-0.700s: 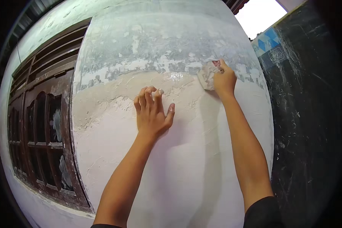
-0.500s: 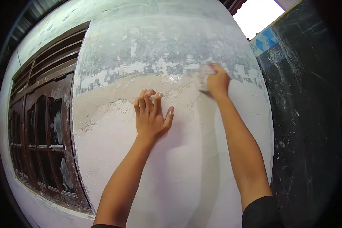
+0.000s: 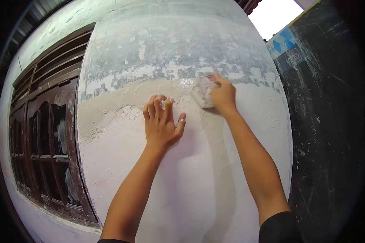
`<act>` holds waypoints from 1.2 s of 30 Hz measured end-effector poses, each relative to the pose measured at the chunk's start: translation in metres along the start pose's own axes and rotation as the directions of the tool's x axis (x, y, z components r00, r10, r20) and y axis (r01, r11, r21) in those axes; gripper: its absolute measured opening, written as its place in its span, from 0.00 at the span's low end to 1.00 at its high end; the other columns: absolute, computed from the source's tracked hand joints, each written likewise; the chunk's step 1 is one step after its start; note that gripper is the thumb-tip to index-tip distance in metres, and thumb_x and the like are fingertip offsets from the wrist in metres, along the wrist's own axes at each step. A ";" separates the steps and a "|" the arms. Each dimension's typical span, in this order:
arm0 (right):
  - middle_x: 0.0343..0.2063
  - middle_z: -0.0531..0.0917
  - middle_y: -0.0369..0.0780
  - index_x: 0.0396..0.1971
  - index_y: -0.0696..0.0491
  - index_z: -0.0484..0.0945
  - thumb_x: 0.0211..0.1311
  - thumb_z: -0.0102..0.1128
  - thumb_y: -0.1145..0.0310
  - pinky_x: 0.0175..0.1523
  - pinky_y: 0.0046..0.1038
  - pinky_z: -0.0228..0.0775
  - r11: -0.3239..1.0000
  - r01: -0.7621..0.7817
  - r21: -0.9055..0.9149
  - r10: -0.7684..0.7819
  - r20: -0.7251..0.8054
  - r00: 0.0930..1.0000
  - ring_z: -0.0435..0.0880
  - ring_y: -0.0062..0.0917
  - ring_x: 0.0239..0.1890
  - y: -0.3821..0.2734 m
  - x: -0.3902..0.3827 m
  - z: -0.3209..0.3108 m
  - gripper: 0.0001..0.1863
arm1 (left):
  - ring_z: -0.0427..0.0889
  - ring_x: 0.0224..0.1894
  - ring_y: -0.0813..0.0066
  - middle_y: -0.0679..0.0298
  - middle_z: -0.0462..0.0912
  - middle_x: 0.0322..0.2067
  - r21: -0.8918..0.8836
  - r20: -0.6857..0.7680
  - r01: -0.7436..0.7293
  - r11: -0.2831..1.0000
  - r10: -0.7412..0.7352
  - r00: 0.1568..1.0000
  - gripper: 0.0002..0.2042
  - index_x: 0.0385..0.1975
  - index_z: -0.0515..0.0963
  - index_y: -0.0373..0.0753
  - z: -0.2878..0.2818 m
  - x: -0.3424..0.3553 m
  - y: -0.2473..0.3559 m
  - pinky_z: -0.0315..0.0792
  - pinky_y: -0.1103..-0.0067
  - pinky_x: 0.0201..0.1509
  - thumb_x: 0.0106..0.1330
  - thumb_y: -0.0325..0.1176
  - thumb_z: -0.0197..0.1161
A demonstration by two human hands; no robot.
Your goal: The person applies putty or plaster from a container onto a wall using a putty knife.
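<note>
My left hand [image 3: 162, 121] rests on the plastered wall [image 3: 207, 170] with fingers bent and apart, white smears on the tips. To its upper right, my right hand [image 3: 225, 95] grips a pale, plaster-smeared flat tool [image 3: 204, 92] with a red patch at its top, held against the wall. The tool's exact shape is blurred. Around both hands runs a band of rough beige plaster [image 3: 117, 97], with patchy grey-blue surface [image 3: 158, 48] above it and smoother pale surface below.
At left, a dark wooden shuttered window [image 3: 44, 141] with slatted vent [image 3: 56, 54] sits in the wall. At right stands a dark, scuffed panel [image 3: 328, 121] with blue triangle pattern [image 3: 283, 42] near its top, and a bright opening [image 3: 271, 16] above.
My right hand and its tool have moved left and slightly down along the wall, closer to my left hand. My left hand has stayed in much the same place.
</note>
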State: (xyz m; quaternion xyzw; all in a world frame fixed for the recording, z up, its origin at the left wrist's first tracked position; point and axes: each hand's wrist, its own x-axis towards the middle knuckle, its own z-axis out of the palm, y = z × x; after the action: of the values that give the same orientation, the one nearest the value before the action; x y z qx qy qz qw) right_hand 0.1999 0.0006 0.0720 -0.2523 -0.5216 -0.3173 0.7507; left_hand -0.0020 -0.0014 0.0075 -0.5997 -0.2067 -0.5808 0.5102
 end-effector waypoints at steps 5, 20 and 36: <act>0.37 0.82 0.53 0.54 0.59 0.74 0.49 0.51 0.77 0.51 0.36 0.71 0.978 -0.124 0.167 0.158 -0.209 0.965 0.82 0.43 0.42 0.022 0.014 0.003 0.26 | 0.57 0.61 0.54 0.54 0.62 0.51 -0.008 -0.015 -0.010 1.000 0.010 1.000 0.21 0.48 0.65 0.39 0.004 0.001 0.000 0.49 0.60 0.63 0.57 0.40 0.60; 0.35 0.78 0.54 0.49 0.60 0.76 0.57 0.51 0.77 0.46 0.40 0.72 0.937 -0.335 0.095 0.346 -0.358 0.867 0.79 0.47 0.40 0.016 0.021 -0.002 0.19 | 0.57 0.61 0.54 0.55 0.62 0.50 -0.004 -0.005 -0.033 0.999 0.033 0.999 0.21 0.47 0.65 0.39 0.002 0.003 0.005 0.50 0.61 0.62 0.55 0.39 0.60; 0.39 0.79 0.50 0.44 0.59 0.66 0.58 0.51 0.79 0.48 0.37 0.69 0.923 -0.257 0.287 0.310 -0.154 0.938 0.80 0.42 0.42 -0.030 -0.027 -0.056 0.13 | 0.69 0.51 0.55 0.55 0.72 0.44 0.029 -0.014 -0.248 0.968 0.248 0.969 0.16 0.41 0.70 0.37 0.003 0.001 0.009 0.60 0.62 0.55 0.52 0.31 0.60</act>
State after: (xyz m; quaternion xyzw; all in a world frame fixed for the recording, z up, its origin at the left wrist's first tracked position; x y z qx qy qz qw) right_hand 0.2055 -0.0539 0.0298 -0.1913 -0.4399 -0.1565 0.8634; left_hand 0.0068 -0.0031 0.0061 -0.6088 -0.1332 -0.5150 0.5886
